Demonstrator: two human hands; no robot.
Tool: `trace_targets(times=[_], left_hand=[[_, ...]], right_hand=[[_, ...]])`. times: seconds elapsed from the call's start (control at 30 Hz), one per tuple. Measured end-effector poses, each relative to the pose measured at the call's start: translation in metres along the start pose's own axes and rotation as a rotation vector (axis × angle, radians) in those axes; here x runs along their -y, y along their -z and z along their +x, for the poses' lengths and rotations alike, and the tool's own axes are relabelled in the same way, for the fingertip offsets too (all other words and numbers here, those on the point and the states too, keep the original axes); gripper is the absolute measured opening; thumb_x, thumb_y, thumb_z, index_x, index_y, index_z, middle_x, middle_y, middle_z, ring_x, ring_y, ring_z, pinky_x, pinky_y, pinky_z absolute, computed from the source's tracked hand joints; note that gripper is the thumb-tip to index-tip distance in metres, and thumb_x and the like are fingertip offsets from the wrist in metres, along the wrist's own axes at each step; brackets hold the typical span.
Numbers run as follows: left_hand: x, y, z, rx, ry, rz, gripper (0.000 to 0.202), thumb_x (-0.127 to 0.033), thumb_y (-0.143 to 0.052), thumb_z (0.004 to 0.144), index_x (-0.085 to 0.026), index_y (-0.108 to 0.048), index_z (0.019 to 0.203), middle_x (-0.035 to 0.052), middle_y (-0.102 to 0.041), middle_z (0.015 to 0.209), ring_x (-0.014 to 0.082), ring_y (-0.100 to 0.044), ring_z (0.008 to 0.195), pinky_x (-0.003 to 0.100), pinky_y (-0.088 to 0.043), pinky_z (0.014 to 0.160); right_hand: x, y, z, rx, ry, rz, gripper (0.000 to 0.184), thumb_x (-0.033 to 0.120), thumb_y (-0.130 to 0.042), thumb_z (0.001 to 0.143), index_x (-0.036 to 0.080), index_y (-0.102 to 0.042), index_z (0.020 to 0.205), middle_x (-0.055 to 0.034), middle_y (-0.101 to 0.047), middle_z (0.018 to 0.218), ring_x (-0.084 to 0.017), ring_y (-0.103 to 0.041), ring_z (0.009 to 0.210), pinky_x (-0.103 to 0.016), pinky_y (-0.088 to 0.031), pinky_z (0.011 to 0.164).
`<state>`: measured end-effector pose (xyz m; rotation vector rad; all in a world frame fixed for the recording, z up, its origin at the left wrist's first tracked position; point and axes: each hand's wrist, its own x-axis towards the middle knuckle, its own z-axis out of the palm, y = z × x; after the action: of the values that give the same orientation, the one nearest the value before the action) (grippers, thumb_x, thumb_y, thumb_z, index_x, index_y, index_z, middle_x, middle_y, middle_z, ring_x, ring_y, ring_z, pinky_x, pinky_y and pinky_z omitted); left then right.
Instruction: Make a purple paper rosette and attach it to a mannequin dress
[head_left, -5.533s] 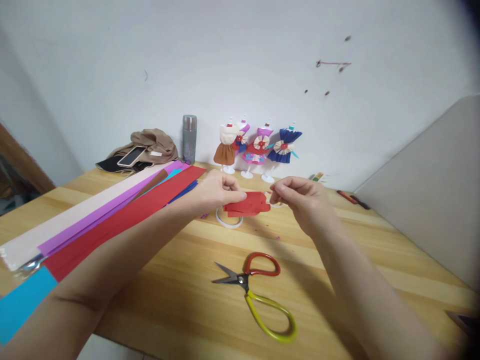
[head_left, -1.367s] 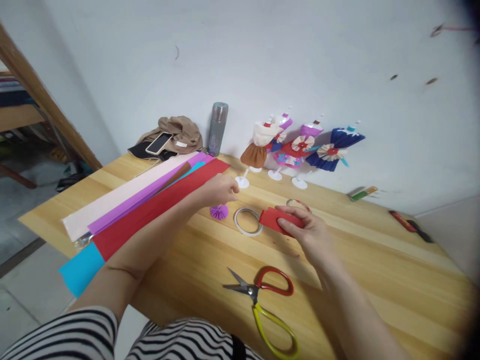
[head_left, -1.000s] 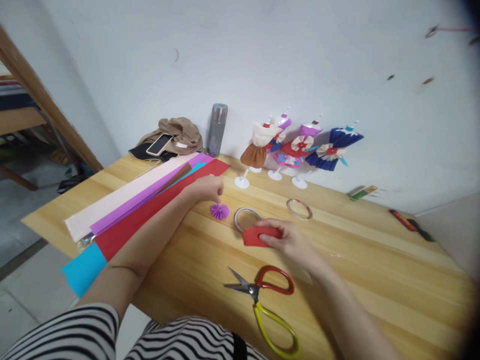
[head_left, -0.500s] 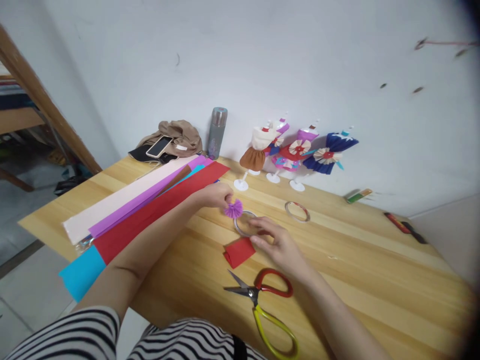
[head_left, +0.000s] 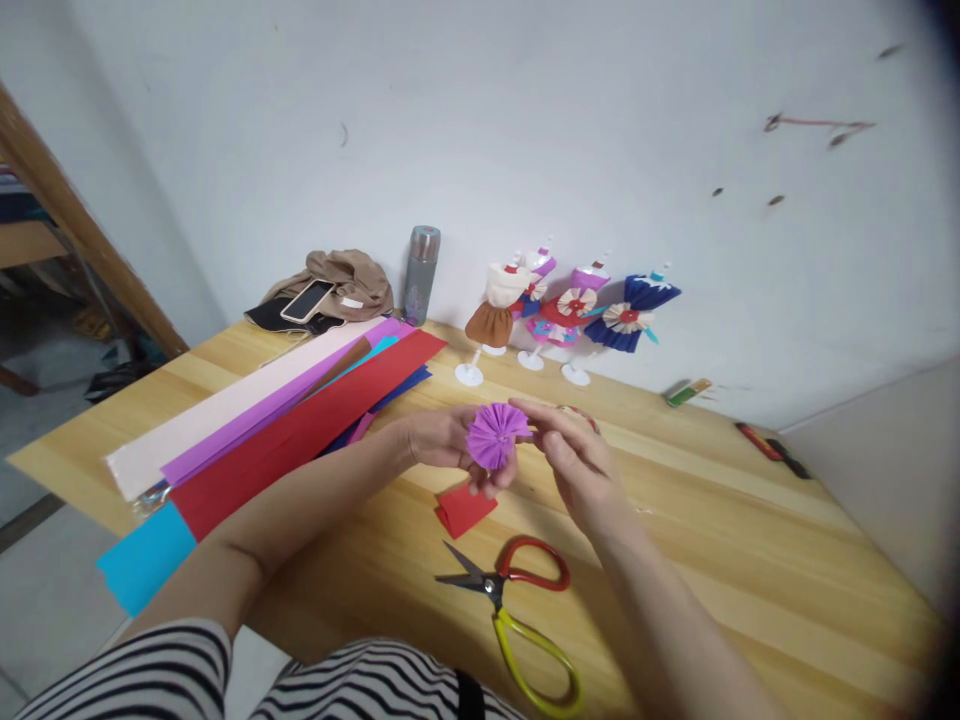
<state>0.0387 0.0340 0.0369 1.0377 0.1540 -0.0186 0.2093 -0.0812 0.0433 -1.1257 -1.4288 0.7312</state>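
A purple pleated paper rosette is held up above the wooden table between both hands. My left hand grips it from the left and behind, fingers curled round it. My right hand pinches its right edge with thumb and forefinger. Just below the hands a folded red paper piece lies on the table. Scissors with one red and one yellow-green handle lie nearer to me, blades pointing left.
Long paper sheets in pink, purple, red and blue stretch along the table's left side. Paper-dress figures on white stands line the wall beside a grey flask. A phone rests on brown cloth. Pens lie at the far right.
My right hand set the folded red paper down on the table and let it go. My left hand picked up the purple rosette and lifted it; both hands now hold it.
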Motion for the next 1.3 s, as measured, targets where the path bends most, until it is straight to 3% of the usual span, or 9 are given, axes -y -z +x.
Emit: trace_targets(times=[0.1,0.23,0.43,0.6,0.73,0.83,0.93,1.13,1.3], left_hand=[[-0.001,-0.004,-0.003,-0.03,0.052,-0.005,0.014,-0.019,-0.06,0.081,-0.008,-0.068,0.078,0.0122,-0.069,0.075,0.0173,-0.064,0.065,0.026,-0.047,0.058],[-0.001,-0.008,-0.004,-0.066,0.063,-0.02,0.016,-0.022,-0.056,0.086,-0.011,-0.066,0.082,0.0104,-0.069,0.07,0.0168,-0.063,0.061,0.025,-0.046,0.056],[0.001,0.01,0.006,0.01,0.016,0.033,0.038,-0.046,-0.078,0.069,-0.011,-0.066,0.08,0.0122,-0.072,0.071,0.0172,-0.064,0.053,0.023,-0.047,0.048],[-0.006,0.023,0.013,-0.171,0.005,0.016,0.045,-0.055,-0.059,0.085,-0.011,-0.067,0.081,0.0096,-0.07,0.065,0.0138,-0.063,0.048,0.022,-0.049,0.047],[-0.014,0.017,0.011,-0.181,-0.017,-0.028,0.061,-0.066,-0.042,0.092,-0.01,-0.067,0.086,0.0118,-0.071,0.071,0.0155,-0.065,0.051,0.023,-0.048,0.045],[-0.017,0.007,0.009,-0.19,-0.128,0.002,0.059,-0.069,-0.06,0.08,-0.011,-0.066,0.09,0.0111,-0.072,0.076,0.0158,-0.067,0.053,0.022,-0.049,0.045],[-0.019,-0.003,0.008,-0.305,-0.242,0.089,0.052,-0.055,-0.083,0.065,-0.01,-0.066,0.084,0.0071,-0.07,0.069,0.0131,-0.065,0.052,0.02,-0.05,0.047],[-0.024,-0.011,0.012,-0.53,-0.323,0.278,0.038,-0.043,-0.081,0.068,-0.009,-0.067,0.077,0.0039,-0.065,0.057,0.0118,-0.064,0.05,0.019,-0.049,0.047],[-0.03,-0.008,0.013,-0.581,-0.355,0.432,0.025,-0.033,-0.077,0.072,-0.01,-0.068,0.075,0.0025,-0.067,0.061,0.0106,-0.064,0.052,0.018,-0.05,0.048]], right_hand=[[0.003,-0.003,0.006,0.056,-0.019,0.063,0.042,0.059,-0.058,0.09,0.028,-0.073,0.112,-0.0073,-0.073,0.114,-0.028,-0.067,0.109,-0.046,-0.051,0.098],[0.015,-0.012,0.015,0.062,-0.039,0.062,0.034,0.058,-0.069,0.081,0.026,-0.075,0.089,-0.0071,-0.075,0.095,-0.027,-0.069,0.093,-0.044,-0.056,0.086],[0.008,-0.016,0.022,-0.085,-0.106,0.165,0.03,0.052,-0.078,0.073,0.023,-0.07,0.076,-0.0013,-0.068,0.069,-0.015,-0.059,0.057,-0.031,-0.053,0.058],[-0.005,-0.008,0.028,-0.197,0.059,0.035,0.012,0.037,-0.075,0.079,0.027,-0.074,0.086,-0.0031,-0.075,0.085,-0.022,-0.069,0.082,-0.041,-0.056,0.082],[-0.011,-0.001,0.032,-0.215,0.279,-0.175,0.01,0.024,-0.071,0.083,0.029,-0.077,0.089,-0.0061,-0.075,0.102,-0.025,-0.068,0.103,-0.047,-0.052,0.094],[-0.014,0.002,0.034,-0.227,0.35,-0.24,0.017,0.02,-0.068,0.085,0.031,-0.078,0.093,-0.006,-0.073,0.107,-0.024,-0.068,0.104,-0.046,-0.053,0.093],[-0.016,0.002,0.035,-0.229,0.371,-0.263,0.023,0.017,-0.067,0.086,0.033,-0.077,0.098,-0.0052,-0.072,0.108,-0.022,-0.067,0.106,-0.045,-0.052,0.095],[-0.02,0.006,0.035,-0.31,0.035,0.039,0.025,0.035,-0.07,0.084,0.028,-0.075,0.108,-0.0064,-0.075,0.106,-0.022,-0.07,0.093,-0.04,-0.057,0.082],[-0.019,0.002,0.042,-0.181,-0.103,0.115,0.023,0.044,-0.078,0.073,0.024,-0.075,0.084,-0.0022,-0.073,0.074,-0.019,-0.066,0.067,-0.035,-0.056,0.065]])
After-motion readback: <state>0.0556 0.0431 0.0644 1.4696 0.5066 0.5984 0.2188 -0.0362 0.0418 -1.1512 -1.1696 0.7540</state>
